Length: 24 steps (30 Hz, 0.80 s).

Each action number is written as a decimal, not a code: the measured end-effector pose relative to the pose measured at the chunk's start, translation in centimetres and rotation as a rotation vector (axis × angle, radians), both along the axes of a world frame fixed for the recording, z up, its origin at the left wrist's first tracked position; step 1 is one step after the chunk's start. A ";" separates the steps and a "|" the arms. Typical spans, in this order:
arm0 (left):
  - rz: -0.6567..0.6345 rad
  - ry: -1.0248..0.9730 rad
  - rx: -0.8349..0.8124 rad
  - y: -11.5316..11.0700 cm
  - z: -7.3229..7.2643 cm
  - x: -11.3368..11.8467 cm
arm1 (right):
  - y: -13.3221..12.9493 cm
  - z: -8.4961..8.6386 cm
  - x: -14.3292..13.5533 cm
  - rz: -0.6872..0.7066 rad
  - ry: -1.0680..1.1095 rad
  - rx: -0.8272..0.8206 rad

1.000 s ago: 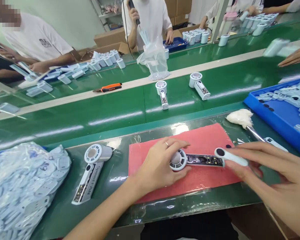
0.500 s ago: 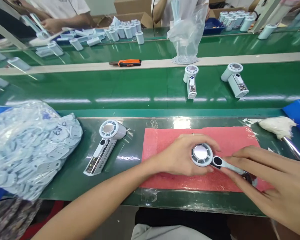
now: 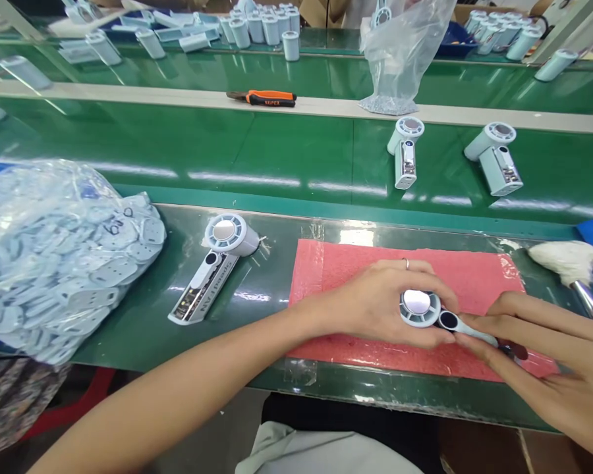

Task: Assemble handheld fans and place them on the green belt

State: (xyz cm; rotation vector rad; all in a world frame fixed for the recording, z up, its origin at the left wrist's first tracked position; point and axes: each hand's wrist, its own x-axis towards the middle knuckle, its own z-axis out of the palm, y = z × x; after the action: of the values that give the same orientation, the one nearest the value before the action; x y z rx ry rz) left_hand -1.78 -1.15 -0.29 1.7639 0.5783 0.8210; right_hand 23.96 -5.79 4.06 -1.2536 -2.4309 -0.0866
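Over the red mat (image 3: 356,263) I hold a pale blue handheld fan (image 3: 421,308). My left hand (image 3: 400,303) wraps round its round head, thumb and fingers on either side of the vented ring and shiny centre. The fingers of my right hand (image 3: 528,342) grip its handle, covering much of it; a white strip with a black oval and a dark part of the handle show between them. Left of the mat lies another handheld fan (image 3: 207,283), its handle open on a circuit board and lettered "Speed FAN".
At the left sits a clear bag (image 3: 69,263) full of pale blue plastic parts. Pliers (image 3: 264,99) with orange-black handles lie on the ledge. Two more fans (image 3: 405,151) rest on the green belt (image 3: 277,151). A white cloth-wrapped tool (image 3: 568,260) is at the right.
The view has shifted, so the bench contents sit differently in the picture. Both hands keep their hold on the same fan, with little change in grip.
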 end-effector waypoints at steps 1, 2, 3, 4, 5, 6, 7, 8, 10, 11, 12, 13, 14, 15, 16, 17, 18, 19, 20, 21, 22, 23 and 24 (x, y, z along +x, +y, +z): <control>0.004 0.011 -0.010 0.0 0.0 0.0 | 0.0 0.0 -0.2 0.034 0.008 -0.019; 0.008 0.019 -0.017 0.0 -0.1 0.1 | -0.1 0.1 -0.4 0.083 0.011 -0.035; 0.011 0.020 -0.018 0.1 -0.2 0.1 | -0.1 0.1 -0.7 0.125 0.020 -0.051; 0.014 0.011 -0.012 0.1 -0.3 0.2 | 0.0 0.2 -0.9 0.146 0.052 -0.064; 0.015 -0.002 -0.001 0.1 -0.4 0.3 | 0.0 0.3 -1.2 0.155 0.079 -0.078; 0.014 -0.017 0.011 0.1 -0.5 0.3 | 0.0 0.4 -1.4 0.156 0.098 -0.083; 0.011 -0.031 0.022 0.1 -0.5 0.3 | -0.1 0.5 -1.6 0.145 0.112 -0.088; 0.012 -0.040 0.027 0.2 -0.6 0.4 | -0.1 0.5 -1.8 0.123 0.121 -0.105; 0.016 -0.039 0.022 0.2 -0.5 0.4 | -0.3 0.3 -2.1 0.068 0.166 -0.159; 0.019 -0.033 0.012 0.2 -0.4 0.5 | -0.4 0.0 -2.1 0.039 0.204 -0.195; 0.024 -0.024 0.002 0.3 -0.2 0.4 | -0.6 -0.3 -2.1 0.014 0.248 -0.227; 0.032 -0.012 -0.006 0.2 0.0 0.4 | -0.7 -0.7 -2.0 -0.008 0.289 -0.267; 0.043 0.002 -0.008 0.2 0.2 0.3 | -0.9 -1.2 -1.8 -0.025 0.324 -0.312; 0.051 0.023 0.002 0.1 0.5 0.1 | -1.0 -1.6 -1.6 -0.042 0.347 -0.366; 0.051 0.054 0.028 -0.2 0.8 -0.1 | -1.2 -2.1 -1.3 -0.054 0.356 -0.424; 0.046 0.095 0.075 -0.5 1.2 -0.4 | -1.5 -2.5 -1.0 -0.057 0.349 -0.473; 0.030 0.147 0.139 -1.0 1.5 -0.7 | -1.7 -2.8 -0.6 -0.053 0.326 -0.503; 0.007 0.206 0.220 -1.6 1.9 -1.0 | -1.9 -3.1 -0.3 -0.035 0.283 -0.505; -0.016 0.271 0.318 -2.3 2.3 -1.3 | -2.2 -3.3 0.0 -0.003 0.227 -0.466; -0.034 0.338 0.422 -3.0 2.7 -1.5 | -2.5 -3.4 0.2 0.044 0.162 -0.399; -0.046 0.406 0.514 -3.7 3.0 -1.6 | -2.7 -3.5 0.4 0.096 0.099 -0.314; -0.051 0.473 0.583 -4.4 3.3 -1.6 | -2.9 -3.6 0.4 0.146 0.047 -0.222; -0.049 0.537 0.627 -4.9 3.6 -1.5 | -3.0 -3.7 0.5 0.187 0.010 -0.140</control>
State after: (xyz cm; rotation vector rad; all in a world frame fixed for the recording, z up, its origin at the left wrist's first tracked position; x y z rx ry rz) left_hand -3.25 -6.06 3.30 2.6008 0.6620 0.5115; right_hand 24.43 -8.75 0.37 -1.0727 -2.5695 0.1447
